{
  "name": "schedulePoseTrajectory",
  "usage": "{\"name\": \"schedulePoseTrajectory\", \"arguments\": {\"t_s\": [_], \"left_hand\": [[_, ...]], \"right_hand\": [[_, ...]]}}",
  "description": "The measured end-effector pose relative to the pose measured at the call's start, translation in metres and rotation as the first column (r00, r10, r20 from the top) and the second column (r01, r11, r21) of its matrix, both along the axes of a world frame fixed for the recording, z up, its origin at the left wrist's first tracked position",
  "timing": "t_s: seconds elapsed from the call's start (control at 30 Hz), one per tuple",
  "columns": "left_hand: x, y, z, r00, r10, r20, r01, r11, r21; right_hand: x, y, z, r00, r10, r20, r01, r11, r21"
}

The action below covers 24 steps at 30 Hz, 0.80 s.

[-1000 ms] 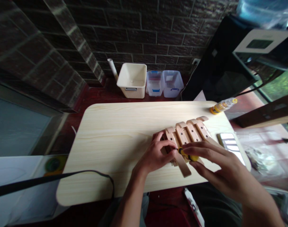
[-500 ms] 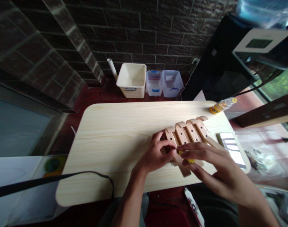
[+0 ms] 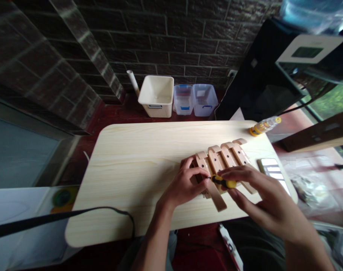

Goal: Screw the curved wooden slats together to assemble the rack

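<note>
A light wooden piece with several curved slats and dark screw holes (image 3: 216, 160) lies on the right half of the table. My left hand (image 3: 185, 184) is at its left end, thumb and forefinger pinched around the tip of a yellow and black screwdriver (image 3: 230, 184). The screwdriver lies nearly level, its handle pointing right. My right hand (image 3: 256, 195) has its fingers around the handle's end. Whatever else sits between the left fingertips is too small to make out. A loose-ended slat (image 3: 217, 197) sticks out toward me below the screwdriver.
A phone (image 3: 273, 173) lies at the table's right edge (image 3: 290, 188). A clear bottle-like container with a yellow base (image 3: 263, 127) stands at the back right corner. A black strap (image 3: 103, 207) crosses the front left. Bins (image 3: 157, 109) stand beyond the table.
My right hand has shifted slightly and its fingers have moved up and back along the screwdriver, so more of the handle shows. My left hand has hardly moved.
</note>
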<state>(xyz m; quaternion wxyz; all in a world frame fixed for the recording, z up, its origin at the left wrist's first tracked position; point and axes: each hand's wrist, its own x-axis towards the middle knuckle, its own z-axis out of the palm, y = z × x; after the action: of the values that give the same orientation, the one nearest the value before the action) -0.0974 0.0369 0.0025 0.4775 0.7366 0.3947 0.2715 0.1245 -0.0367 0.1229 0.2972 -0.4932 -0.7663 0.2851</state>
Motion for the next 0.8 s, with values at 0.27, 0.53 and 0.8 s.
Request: {"name": "schedulePoseTrajectory", "arguments": {"t_s": [0.27,0.53,0.8], "left_hand": [[0.0003,0.0001,-0.0023,1.000,0.003,0.012,-0.003,1.000,0.008],[0.0005,-0.0003,-0.0072,1.000,-0.002,-0.009,0.003,1.000,0.028],[0.0010,0.0003,-0.0062,1.000,-0.004,-0.025,0.005,1.000,0.023]], "right_hand": [[0.0003,-0.0011,-0.0005,1.000,-0.018,-0.015,0.018,1.000,0.025],[0.0028,-0.0012,0.0007,0.999,0.033,-0.031,-0.033,0.999,0.008],[0.0024,-0.0024,0.0014,1.000,0.010,-0.025,-0.010,1.000,0.010]]}}
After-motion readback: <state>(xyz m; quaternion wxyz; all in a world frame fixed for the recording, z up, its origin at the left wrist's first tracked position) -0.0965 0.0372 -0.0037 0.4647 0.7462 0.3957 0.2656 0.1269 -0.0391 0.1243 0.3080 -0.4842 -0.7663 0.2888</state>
